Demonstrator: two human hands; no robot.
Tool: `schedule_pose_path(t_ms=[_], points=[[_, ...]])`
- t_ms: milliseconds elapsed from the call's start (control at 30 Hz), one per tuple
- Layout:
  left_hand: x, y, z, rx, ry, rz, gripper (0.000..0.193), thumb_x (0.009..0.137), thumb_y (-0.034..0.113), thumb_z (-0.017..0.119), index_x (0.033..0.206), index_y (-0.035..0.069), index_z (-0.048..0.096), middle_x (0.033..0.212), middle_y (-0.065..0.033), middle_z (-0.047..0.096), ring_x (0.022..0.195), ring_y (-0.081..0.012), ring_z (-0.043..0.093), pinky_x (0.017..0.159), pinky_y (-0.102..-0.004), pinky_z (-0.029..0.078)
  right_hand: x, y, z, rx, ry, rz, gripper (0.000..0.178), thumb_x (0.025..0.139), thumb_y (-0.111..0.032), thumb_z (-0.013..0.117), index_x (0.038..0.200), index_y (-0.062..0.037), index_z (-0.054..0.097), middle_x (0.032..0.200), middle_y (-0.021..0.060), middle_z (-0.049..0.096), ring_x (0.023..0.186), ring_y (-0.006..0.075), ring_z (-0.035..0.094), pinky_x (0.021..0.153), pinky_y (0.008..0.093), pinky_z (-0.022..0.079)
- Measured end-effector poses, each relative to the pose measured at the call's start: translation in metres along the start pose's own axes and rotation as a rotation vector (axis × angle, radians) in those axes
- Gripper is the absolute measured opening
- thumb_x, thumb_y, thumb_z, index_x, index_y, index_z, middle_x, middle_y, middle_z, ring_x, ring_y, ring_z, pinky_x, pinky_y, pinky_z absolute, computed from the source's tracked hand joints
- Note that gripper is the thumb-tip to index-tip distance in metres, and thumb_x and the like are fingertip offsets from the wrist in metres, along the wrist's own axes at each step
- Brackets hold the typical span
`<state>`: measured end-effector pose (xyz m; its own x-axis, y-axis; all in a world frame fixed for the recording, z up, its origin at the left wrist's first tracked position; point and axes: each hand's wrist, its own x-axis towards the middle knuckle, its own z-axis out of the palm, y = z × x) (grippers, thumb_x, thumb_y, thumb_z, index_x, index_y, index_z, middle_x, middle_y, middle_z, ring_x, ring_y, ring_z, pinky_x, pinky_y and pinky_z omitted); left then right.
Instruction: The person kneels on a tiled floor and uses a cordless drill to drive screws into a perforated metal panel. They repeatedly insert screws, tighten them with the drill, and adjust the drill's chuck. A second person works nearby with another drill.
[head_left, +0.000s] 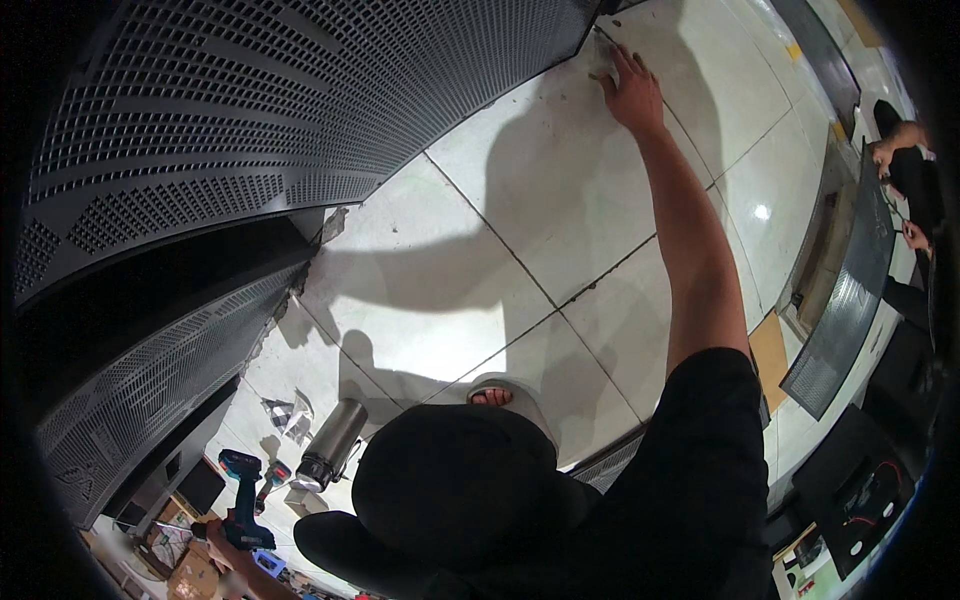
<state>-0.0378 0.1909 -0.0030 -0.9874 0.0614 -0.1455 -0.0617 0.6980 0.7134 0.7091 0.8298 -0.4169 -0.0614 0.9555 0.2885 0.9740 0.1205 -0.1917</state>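
Observation:
My right arm stretches far forward over the tiled floor. At its end, my right hand (636, 98) is low by the corner of a black perforated metal panel (330, 90), fingers and thumb apart. A thin dark piece (604, 36) lies just beyond its fingertips; its kind is too small to tell. At the lower left, my left hand (226, 552) is closed around the body of a blue and black cordless drill (246, 500). The drill is upside down, its battery end up and its chuck toward the left. My dark-clothed body hides part of the near floor.
A steel flask (338, 438) lies near the drill, beside a smaller red and blue tool (272, 482). A second perforated panel (160, 400) stands at left. Another person (912, 185) works at the right edge beside a curved perforated sheet (845, 300). My sandalled foot (492, 396) is centre.

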Motion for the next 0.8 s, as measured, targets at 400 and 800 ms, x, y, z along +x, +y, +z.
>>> schedule_pose_path(t_ms=[400, 800], points=[[-0.021, -0.003, -0.001, -0.139, -0.008, 0.050, 0.022, 0.078, 0.017, 0.069, 0.083, -0.002, 0.062, 0.086, -0.0096, 0.064, 0.074, -0.0264, 0.069, 0.071, -0.0377, 0.061, 0.076, -0.005, 0.038, -0.284, -0.248, 0.114, 0.073, 0.099, -0.045, 0.047, 0.163, -0.0139, 0.027, 0.166, 0.0090, 0.034, 0.153, 0.0318, 0.032, 0.124, 0.0625, 0.021], [-0.006, -0.012, -0.036, -0.020, -0.101, -0.092, 0.026, 0.078, 0.026, 0.070, 0.091, 0.003, 0.070, 0.088, -0.0082, 0.070, 0.073, -0.0204, 0.068, 0.068, -0.0333, 0.059, 0.096, -0.014, 0.032, -0.471, -0.404, 0.096, 0.068, 0.095, -0.051, 0.054, 0.154, -0.0191, 0.046, 0.162, 0.0034, 0.043, 0.152, 0.0271, 0.036, 0.120, 0.0651, 0.026]])
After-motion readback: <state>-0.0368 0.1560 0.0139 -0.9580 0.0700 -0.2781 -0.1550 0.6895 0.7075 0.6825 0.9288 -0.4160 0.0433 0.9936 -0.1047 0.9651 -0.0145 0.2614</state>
